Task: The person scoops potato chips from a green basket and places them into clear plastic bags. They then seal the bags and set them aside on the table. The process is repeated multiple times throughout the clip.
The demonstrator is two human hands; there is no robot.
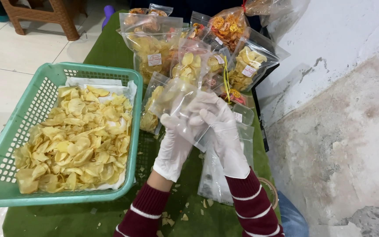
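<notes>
Both my hands wear thin white gloves, with dark red striped sleeves below. My left hand (175,145) and my right hand (223,131) together hold a clear plastic bag (174,97) with a few yellow chips in it, above the green table cover (110,48). To the left of them a green plastic basket (5,149), lined with white paper, is heaped with yellow chips (80,136). A stack of empty clear bags (213,180) lies on the cover under my right forearm.
Several filled, labelled bags of chips (154,52) stand at the far end of the table, some with orange snacks (227,26). A rough white wall (343,109) runs along the right. A wooden stool (44,15) stands on the tiled floor. Crumbs litter the cover.
</notes>
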